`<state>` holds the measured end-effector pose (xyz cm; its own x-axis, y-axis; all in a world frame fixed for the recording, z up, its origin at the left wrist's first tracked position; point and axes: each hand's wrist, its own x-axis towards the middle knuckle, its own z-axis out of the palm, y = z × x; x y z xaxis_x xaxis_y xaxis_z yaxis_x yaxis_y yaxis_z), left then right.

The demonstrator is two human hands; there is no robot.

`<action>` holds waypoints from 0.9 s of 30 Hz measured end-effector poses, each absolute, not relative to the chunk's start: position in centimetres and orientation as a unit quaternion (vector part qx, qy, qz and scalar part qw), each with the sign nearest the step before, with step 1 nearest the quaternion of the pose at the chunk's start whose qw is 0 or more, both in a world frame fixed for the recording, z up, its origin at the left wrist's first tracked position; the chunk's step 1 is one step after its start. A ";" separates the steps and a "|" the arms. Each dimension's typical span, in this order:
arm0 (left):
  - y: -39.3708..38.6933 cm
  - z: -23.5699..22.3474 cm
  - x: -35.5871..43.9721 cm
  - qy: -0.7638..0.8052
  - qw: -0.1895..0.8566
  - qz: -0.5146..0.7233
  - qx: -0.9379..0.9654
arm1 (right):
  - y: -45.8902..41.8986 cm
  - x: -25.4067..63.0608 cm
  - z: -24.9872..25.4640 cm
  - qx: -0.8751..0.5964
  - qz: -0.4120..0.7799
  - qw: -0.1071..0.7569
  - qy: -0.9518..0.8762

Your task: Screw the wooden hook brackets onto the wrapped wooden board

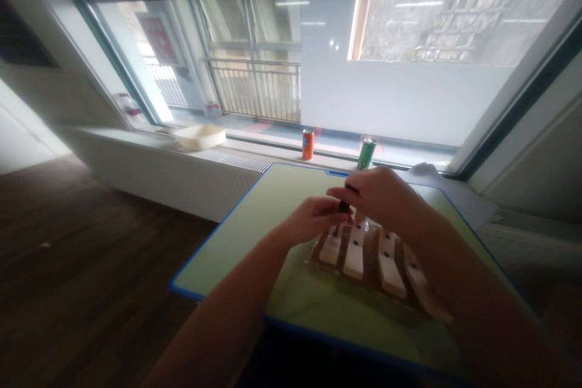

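Note:
My right hand (375, 194) is closed around the top of a screwdriver (344, 205) with a black handle and some red low on it. My left hand (313, 218) reaches in from the left, its fingers pinched at the lower part of the handle. The thin shaft points down at a pale wooden piece (331, 248). Several such pieces, with dark round spots like screw heads, lie in a row on a brown board (370, 282) that has a shiny, clear film about it. My right forearm covers part of the board's right side.
The board lies on a light green table (240, 224) with a blue edge. Behind it, an orange can (308, 144), a green can (366, 153) and a cream plastic tray (200, 137) stand on the windowsill. A white radiator (173, 179) runs below the large window.

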<state>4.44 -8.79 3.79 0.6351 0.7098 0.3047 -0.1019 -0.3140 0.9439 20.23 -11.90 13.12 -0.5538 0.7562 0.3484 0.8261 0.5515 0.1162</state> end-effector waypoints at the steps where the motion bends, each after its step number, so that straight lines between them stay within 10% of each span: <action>1: -8.9 3.9 4.4 0.188 0.575 0.357 0.712 | -12.0 20.4 13.2 -0.435 -0.109 0.143 -0.883; 9: -7.5 3.0 4.0 0.267 0.556 0.504 0.604 | -12.6 20.6 13.8 -0.394 -0.030 0.212 -0.894; 13: -6.4 1.2 4.5 0.395 0.451 0.510 0.617 | -13.0 21.9 14.9 -0.466 -0.002 0.441 -0.767; 19: -6.7 -0.6 5.5 0.350 0.580 0.310 0.667 | -13.3 25.7 17.0 -0.397 -0.017 0.745 -0.535; 27: -5.4 0.6 4.3 0.384 0.583 0.415 0.583 | -12.9 29.1 16.9 -0.433 0.006 0.737 -0.519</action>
<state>4.29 -5.40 0.56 0.3601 0.9322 0.0360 -0.0369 -0.0243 0.9990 29.06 -12.91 16.94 0.4607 0.4580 0.7602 0.4403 0.6258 -0.6439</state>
